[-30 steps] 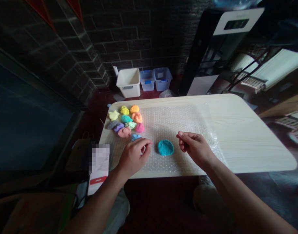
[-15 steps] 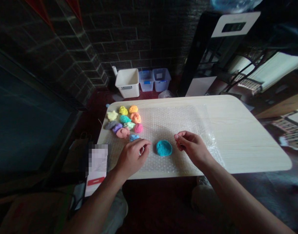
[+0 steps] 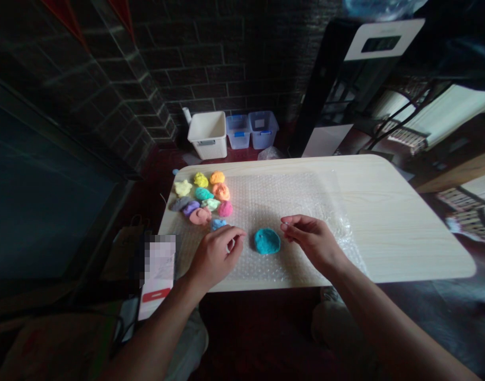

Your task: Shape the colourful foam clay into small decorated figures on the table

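A flattened, bowl-like piece of turquoise modelling clay rests on bubble wrap between my two hands, touching neither. To its left my left hand is closed, thumb and fingers bent together; whether anything is between them I cannot make out. On the other side my right hand is pinched, with a tiny pale speck at the fingertips too small to name. Just beyond my left knuckles lies a blue lump of clay, partly covered by the hand. Several more coloured lumps, including a pink one and a teal one, cluster behind it.
Bubble wrap covers much of the pale wooden table. Past the far edge, a white bin and two clear plastic boxes stand on the floor. A tall black-and-white appliance rises behind the table.
My right hand has shifted slightly left, and its fingers have drawn into a tighter pinch. My left hand and the turquoise clay have stayed in place.
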A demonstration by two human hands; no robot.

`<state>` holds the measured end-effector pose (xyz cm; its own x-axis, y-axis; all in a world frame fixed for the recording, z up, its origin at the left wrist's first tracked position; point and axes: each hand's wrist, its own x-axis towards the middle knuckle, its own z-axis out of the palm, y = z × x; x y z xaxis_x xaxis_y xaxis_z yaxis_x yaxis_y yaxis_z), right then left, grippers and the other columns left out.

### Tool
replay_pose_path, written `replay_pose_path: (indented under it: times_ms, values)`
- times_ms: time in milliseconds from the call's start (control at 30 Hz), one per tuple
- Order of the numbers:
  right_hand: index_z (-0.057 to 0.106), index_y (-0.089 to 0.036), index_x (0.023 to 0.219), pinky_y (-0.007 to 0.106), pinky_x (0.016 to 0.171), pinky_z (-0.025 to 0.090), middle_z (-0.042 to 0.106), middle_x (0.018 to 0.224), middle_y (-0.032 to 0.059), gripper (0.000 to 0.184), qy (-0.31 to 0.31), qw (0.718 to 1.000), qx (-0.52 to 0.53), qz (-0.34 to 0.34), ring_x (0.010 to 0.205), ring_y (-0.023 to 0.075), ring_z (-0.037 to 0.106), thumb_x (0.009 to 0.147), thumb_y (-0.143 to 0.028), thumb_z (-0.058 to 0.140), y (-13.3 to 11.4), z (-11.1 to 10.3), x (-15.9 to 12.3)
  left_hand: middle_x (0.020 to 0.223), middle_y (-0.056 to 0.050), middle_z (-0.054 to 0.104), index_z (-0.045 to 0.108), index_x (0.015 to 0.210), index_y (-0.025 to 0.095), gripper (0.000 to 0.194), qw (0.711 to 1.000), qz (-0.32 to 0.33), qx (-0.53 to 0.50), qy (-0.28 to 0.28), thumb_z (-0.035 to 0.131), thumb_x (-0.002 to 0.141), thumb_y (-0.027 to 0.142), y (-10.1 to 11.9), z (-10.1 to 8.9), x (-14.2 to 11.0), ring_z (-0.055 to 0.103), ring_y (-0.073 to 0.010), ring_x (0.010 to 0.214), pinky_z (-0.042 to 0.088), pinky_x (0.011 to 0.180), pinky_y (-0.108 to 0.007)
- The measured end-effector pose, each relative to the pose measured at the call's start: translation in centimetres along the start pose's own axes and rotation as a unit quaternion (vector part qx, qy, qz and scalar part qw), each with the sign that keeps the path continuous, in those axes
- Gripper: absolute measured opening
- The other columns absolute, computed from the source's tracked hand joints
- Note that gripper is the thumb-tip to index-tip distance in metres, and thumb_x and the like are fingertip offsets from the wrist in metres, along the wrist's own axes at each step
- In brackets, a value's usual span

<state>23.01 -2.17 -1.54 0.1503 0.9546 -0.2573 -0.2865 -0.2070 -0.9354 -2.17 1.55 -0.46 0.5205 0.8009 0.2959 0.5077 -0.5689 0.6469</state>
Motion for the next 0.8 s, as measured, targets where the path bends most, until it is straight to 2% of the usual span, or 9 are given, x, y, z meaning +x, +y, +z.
replay_pose_path:
  times_ms: [200,267,333,500,633,800]
  values:
    - [0.072,-0.017,0.067,0.024,0.054,0.039,0.065,0.063,-0.0015,0.034,-0.023,1.0,0.004,-0.019,0.058,0.0096,0.053,0.057,-0.033,0.1,-0.3,0.5,-0.3,0.089,-0.002,0.074,0.071,0.097,0.019,0.015,1.0,-0.001,-0.003,0.0,0.057,0.097,0.014,0.1,0.1,0.0,0.064,-0.0145,0.074,0.048,0.071,-0.027]
    - [0.073,-0.018,0.067,0.023,0.051,0.038,0.064,0.06,-0.0025,0.033,-0.047,0.999,0.002,-0.018,0.055,0.0089,0.052,0.056,-0.03,0.101,-0.4,0.7,-0.5,0.088,-0.002,0.074,0.071,0.097,0.019,0.015,1.0,-0.002,-0.003,-0.001,0.056,0.097,0.014,0.1,0.1,0.0,0.064,-0.0143,0.074,0.047,0.071,-0.026]
    - [0.077,-0.019,0.07,0.024,0.052,0.042,0.068,0.063,-0.0015,0.029,-0.078,0.997,0.008,-0.014,0.056,0.0097,0.056,0.057,-0.029,0.101,-0.4,1.0,-0.8,0.086,-0.001,0.073,0.07,0.096,0.019,0.015,1.0,-0.001,0.002,-0.002,0.056,0.097,0.014,0.1,0.1,0.0,0.064,-0.0142,0.073,0.047,0.069,-0.026]
    - [0.084,-0.022,0.083,0.026,0.066,0.057,0.08,0.079,0.0026,0.02,-0.173,0.984,0.032,0.008,0.068,0.0128,0.07,0.068,-0.027,0.097,-0.3,1.1,-1.6,0.085,-0.001,0.072,0.07,0.095,0.019,0.015,1.0,0.001,0.011,-0.007,0.056,0.097,0.014,0.2,0.0,0.1,0.064,-0.0146,0.073,0.046,0.069,-0.027]
    - [0.084,-0.021,0.097,0.025,0.07,0.061,0.083,0.096,0.0069,0.016,-0.241,0.969,0.041,0.024,0.081,0.0161,0.078,0.082,-0.027,0.088,-0.5,0.9,-1.9,0.086,-0.002,0.074,0.07,0.096,0.02,0.016,1.0,0.001,0.009,-0.008,0.056,0.097,0.013,0.2,0.1,0.1,0.065,-0.0152,0.074,0.047,0.07,-0.027]
    - [0.081,-0.021,0.108,0.026,0.074,0.062,0.081,0.113,0.0093,0.019,-0.283,0.958,0.041,0.033,0.089,0.0177,0.08,0.092,-0.03,0.079,-0.6,0.9,-2.0,0.086,-0.002,0.073,0.07,0.096,0.02,0.015,1.0,-0.003,0.011,-0.003,0.057,0.097,0.013,0.1,0.2,-0.1,0.065,-0.0149,0.072,0.047,0.069,-0.027]
